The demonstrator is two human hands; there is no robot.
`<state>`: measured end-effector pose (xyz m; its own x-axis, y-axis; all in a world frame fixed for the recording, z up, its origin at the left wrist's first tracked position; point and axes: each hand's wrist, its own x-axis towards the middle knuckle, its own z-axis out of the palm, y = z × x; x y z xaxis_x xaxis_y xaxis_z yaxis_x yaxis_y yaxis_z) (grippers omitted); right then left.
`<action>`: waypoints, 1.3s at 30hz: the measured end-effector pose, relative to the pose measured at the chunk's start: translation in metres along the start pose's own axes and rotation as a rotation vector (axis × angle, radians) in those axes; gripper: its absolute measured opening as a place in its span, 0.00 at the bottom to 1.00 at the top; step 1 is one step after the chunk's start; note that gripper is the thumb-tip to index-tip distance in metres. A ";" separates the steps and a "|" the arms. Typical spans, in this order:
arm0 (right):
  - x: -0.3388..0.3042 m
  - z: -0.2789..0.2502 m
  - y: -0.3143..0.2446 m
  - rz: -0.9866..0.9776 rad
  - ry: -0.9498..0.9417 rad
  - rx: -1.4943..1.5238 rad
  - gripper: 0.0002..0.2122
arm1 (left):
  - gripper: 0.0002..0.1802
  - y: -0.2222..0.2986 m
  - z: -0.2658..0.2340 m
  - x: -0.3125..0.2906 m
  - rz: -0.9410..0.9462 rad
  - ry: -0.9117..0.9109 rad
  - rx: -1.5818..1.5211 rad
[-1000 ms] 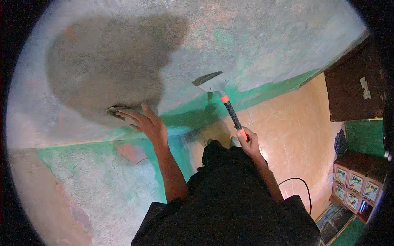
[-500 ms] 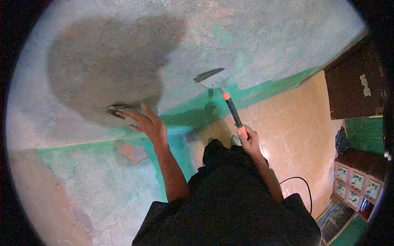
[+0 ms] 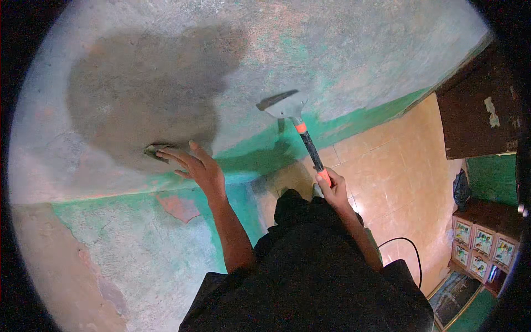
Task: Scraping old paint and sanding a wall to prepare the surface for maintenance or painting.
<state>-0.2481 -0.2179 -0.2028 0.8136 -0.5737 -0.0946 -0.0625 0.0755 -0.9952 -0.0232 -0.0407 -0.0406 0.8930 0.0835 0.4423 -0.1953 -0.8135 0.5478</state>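
With outstretched fingers, my left hand (image 3: 202, 169) presses a small folded grey piece (image 3: 154, 150) flat against the wall (image 3: 343, 66); it may be sandpaper, but its kind is not clear. A thumb sticks up from that hand. My right hand (image 3: 333, 191) is closed round the orange lower end of a long-handled scraper (image 3: 311, 145). The scraper's wide metal head points up toward the wall, its dark blade slanting, and casts a shadow nearby. Patches of grey, pink and green paint mottle the wall, which has a green band along its foot.
Tan floor tiles (image 3: 392, 155) lie to the right. A dark brown wooden piece (image 3: 475, 105) stands at the far right, above a small cabinet with picture-fronted drawers (image 3: 482, 243). A black cable (image 3: 418, 257) curves across the floor. Peeling plaster (image 3: 138, 243) covers the left wall.
The scraper's head has shifted slightly left and up in my right hand. My left hand and the grey piece stay in almost the same spot.
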 end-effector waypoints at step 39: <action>-0.005 -0.003 -0.005 0.027 -0.025 -0.020 0.11 | 0.44 -0.008 0.004 0.003 -0.001 -0.012 0.064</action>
<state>-0.2534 -0.2178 -0.1980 0.8257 -0.5510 -0.1206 -0.0958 0.0737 -0.9927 -0.0174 -0.0362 -0.0471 0.8981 0.0774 0.4328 -0.1684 -0.8488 0.5012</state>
